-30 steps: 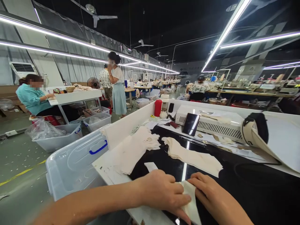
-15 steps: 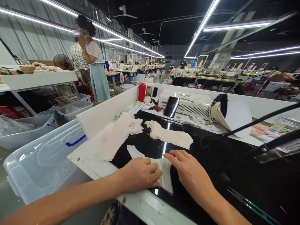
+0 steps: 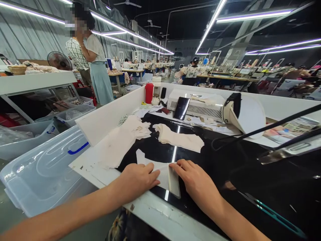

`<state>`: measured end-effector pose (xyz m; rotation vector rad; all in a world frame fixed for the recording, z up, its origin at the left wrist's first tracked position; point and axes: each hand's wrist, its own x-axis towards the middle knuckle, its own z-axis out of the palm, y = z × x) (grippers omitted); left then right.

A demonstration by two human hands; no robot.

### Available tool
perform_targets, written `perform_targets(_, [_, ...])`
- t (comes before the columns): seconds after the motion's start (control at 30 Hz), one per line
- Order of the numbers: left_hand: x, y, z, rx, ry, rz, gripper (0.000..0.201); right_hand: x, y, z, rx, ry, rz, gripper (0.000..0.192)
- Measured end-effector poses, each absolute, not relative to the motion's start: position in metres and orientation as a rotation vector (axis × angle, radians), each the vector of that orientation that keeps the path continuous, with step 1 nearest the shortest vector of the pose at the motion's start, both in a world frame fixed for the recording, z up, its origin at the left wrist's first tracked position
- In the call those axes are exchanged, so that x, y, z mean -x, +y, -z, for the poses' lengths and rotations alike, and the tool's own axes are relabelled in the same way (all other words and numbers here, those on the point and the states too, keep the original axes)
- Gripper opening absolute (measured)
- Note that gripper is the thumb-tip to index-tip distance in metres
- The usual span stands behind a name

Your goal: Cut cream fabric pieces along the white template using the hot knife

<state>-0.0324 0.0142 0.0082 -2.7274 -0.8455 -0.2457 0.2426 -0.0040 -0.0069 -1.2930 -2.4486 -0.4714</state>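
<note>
White cloth [image 3: 163,174] sits on the near part of the black tabletop [image 3: 213,160], left hand [image 3: 140,175] on its middle, right hand [image 3: 194,175] at its right end, can't tell if either pinches or just presses; uneven pull could skew or crease it.

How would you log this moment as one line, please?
left hand: on white fabric piece | right hand: touching its right part | beyond hands: cream fabric stack on black tabletop
</note>
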Motion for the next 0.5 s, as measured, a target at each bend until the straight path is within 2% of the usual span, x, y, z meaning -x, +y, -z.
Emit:
perform_targets(0.13, [0.047, 0.010, -0.012, 2.597, -1.193, 0.007, 0.037, -0.240, -0.005, 0.006, 1.274, -2.444, 0.520, 0.058])
perform_targets(0.23, [0.052, 0.010, -0.015, 2.541, -1.292, 0.030, 0.045, -0.239, -0.006, 0.007, 1.253, -2.445, 0.550, 0.058])
perform_targets(0.4, [0.037, 0.012, -0.021, 2.670, -0.930, 0.331, 0.027, -0.239, -0.016, -0.005, 1.172, -2.414, 0.574, 0.065])
perform_targets(0.5, [0.020, 0.015, -0.018, 2.801, -0.695, 0.513, 0.021, -0.250, -0.037, -0.025, 1.019, -2.314, 0.643, 0.055])
